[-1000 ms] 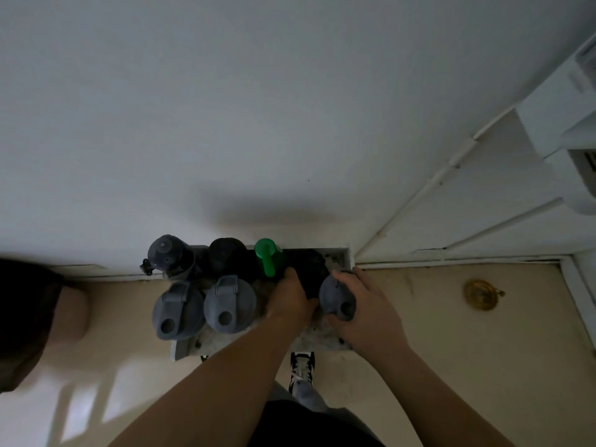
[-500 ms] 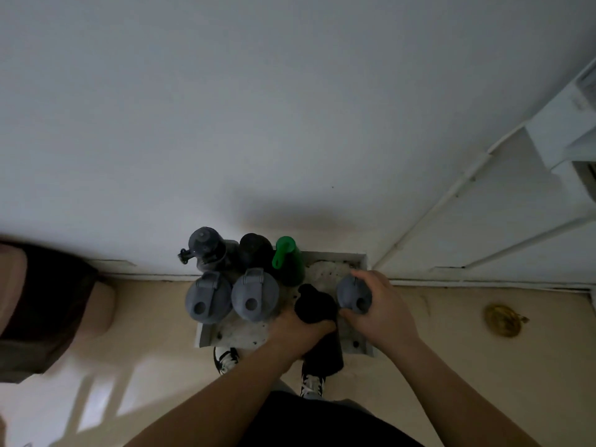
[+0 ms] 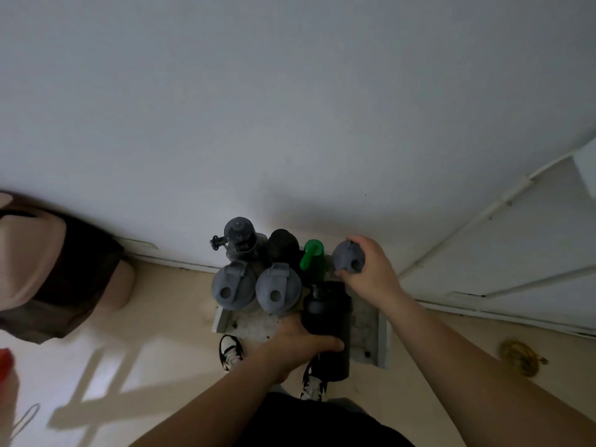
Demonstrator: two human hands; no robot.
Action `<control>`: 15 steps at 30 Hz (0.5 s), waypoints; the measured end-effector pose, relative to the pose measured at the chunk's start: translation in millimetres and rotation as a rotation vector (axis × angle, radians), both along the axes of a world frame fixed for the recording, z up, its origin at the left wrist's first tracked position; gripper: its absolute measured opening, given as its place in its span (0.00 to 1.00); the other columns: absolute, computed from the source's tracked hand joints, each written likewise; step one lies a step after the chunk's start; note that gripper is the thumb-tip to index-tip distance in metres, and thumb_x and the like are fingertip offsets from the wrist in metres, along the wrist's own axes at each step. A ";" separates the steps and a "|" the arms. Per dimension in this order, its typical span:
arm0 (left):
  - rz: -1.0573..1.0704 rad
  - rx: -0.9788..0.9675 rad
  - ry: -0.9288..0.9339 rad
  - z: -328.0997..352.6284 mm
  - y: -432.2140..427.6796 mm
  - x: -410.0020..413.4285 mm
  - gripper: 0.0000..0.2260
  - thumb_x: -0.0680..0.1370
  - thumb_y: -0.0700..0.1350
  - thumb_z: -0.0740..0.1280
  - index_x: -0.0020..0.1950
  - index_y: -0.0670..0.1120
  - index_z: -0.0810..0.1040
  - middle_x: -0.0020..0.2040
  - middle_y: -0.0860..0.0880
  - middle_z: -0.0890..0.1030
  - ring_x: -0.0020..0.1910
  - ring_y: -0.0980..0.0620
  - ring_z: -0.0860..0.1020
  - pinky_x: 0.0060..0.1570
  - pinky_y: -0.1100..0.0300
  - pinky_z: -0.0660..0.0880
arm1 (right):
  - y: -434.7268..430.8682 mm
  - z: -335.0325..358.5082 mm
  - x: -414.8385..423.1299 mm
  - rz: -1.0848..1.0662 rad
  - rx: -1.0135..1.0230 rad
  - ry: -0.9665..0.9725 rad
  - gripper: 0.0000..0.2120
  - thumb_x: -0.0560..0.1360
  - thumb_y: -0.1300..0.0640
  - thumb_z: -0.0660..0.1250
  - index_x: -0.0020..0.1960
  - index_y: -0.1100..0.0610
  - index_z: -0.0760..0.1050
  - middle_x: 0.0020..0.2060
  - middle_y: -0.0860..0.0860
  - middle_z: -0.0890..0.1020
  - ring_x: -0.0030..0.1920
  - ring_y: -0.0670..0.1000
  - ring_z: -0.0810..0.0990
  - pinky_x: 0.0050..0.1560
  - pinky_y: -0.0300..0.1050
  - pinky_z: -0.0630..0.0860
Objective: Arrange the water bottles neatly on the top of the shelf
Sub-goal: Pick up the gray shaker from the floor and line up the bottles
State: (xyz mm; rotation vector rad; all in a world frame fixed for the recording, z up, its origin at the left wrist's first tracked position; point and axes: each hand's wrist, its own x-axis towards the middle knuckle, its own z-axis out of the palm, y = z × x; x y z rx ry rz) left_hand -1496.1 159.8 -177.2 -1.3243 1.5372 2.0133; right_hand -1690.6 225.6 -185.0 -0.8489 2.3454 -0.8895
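Left hand [image 3: 300, 341] grips a matte black cylinder bottle [image 3: 327, 321]; right hand [image 3: 371, 269] clasps a round grey-lidded bottle [image 3: 348, 257].

A domestic interior is indicated: a small speckled shelf [image 3: 364, 321] is set against a plain white wall [image 3: 290, 108], with beige floor [image 3: 167, 304] below it, white panelled doors [image 3: 516, 253] to its right and a brown-and-tan upholstered seat [image 3: 48, 272] to its left

The scene is dim and slightly soft overall. Brighter patches with slanted shadows fall on the floor [image 3: 96, 375] at lower left. Wide-angle distortion bends the wall [image 3: 290, 108] edges at right.
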 end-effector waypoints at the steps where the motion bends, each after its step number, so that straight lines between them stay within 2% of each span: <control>1: -0.022 -0.054 0.000 1.8 -0.2 0.0 0.22 0.66 0.40 0.83 0.55 0.53 0.80 0.52 0.53 0.84 0.50 0.58 0.81 0.50 0.59 0.81 | -2.9 -2.4 -0.3 0.013 0.007 -0.012 0.37 0.68 0.55 0.81 0.73 0.56 0.71 0.69 0.56 0.74 0.69 0.57 0.75 0.64 0.41 0.67; 3: -0.079 -0.167 0.002 3.5 0.6 -1.7 0.26 0.64 0.44 0.84 0.57 0.53 0.79 0.54 0.55 0.83 0.52 0.57 0.80 0.57 0.56 0.80 | -7.5 -6.7 1.3 0.026 0.012 -0.030 0.38 0.68 0.55 0.82 0.74 0.56 0.70 0.70 0.57 0.73 0.70 0.58 0.73 0.64 0.41 0.67; 5: -0.138 -0.265 -0.018 4.4 1.8 -4.5 0.29 0.63 0.46 0.84 0.61 0.52 0.78 0.54 0.56 0.81 0.55 0.55 0.79 0.61 0.54 0.78 | -9.3 -9.9 4.4 0.020 0.014 -0.048 0.41 0.69 0.54 0.82 0.77 0.54 0.67 0.73 0.59 0.70 0.73 0.60 0.70 0.68 0.46 0.69; 6: -0.166 -0.292 -0.022 5.9 1.9 -6.2 0.25 0.64 0.45 0.83 0.57 0.53 0.77 0.52 0.56 0.80 0.54 0.54 0.78 0.58 0.56 0.77 | -8.4 -12.4 5.3 0.002 0.013 -0.069 0.44 0.69 0.53 0.82 0.79 0.53 0.64 0.76 0.60 0.67 0.75 0.61 0.68 0.72 0.50 0.69; 8: -0.251 -0.369 -0.029 6.6 3.1 -9.8 0.17 0.67 0.41 0.80 0.44 0.54 0.75 0.46 0.52 0.78 0.47 0.51 0.76 0.49 0.57 0.77 | -2.1 -13.0 5.6 -0.042 -0.003 -0.094 0.50 0.69 0.51 0.81 0.83 0.51 0.58 0.79 0.62 0.63 0.78 0.61 0.64 0.75 0.57 0.68; 10: -0.291 -0.455 -0.055 2.9 6.5 -10.9 0.12 0.67 0.40 0.78 0.41 0.47 0.75 0.43 0.46 0.81 0.43 0.47 0.80 0.44 0.54 0.81 | 9.8 -9.8 6.7 -0.079 -0.038 -0.080 0.53 0.69 0.52 0.82 0.84 0.51 0.54 0.80 0.60 0.62 0.79 0.60 0.62 0.76 0.59 0.67; 12: -0.302 -0.495 -0.083 -7.7 10.1 -12.0 0.15 0.63 0.43 0.77 0.46 0.41 0.79 0.43 0.42 0.84 0.44 0.43 0.83 0.43 0.47 0.85 | 28.2 -1.4 15.4 -0.165 -0.081 -0.105 0.48 0.71 0.56 0.80 0.83 0.50 0.56 0.79 0.55 0.63 0.77 0.55 0.65 0.74 0.55 0.69; 14: -0.304 -0.501 -0.104 -43.2 9.4 -11.1 0.19 0.59 0.49 0.77 0.46 0.44 0.79 0.40 0.46 0.83 0.40 0.45 0.83 0.38 0.45 0.84 | 46.6 3.5 30.8 -0.300 -0.087 -0.101 0.35 0.75 0.57 0.76 0.77 0.48 0.65 0.73 0.54 0.71 0.70 0.52 0.73 0.66 0.50 0.75; 15: -0.296 -0.494 -0.108 -63.6 9.5 -10.3 0.23 0.57 0.52 0.77 0.47 0.45 0.78 0.40 0.48 0.83 0.40 0.48 0.83 0.37 0.46 0.84 | 52.4 5.4 38.6 -0.359 -0.033 -0.155 0.28 0.76 0.55 0.74 0.73 0.48 0.70 0.69 0.54 0.75 0.65 0.53 0.76 0.60 0.49 0.77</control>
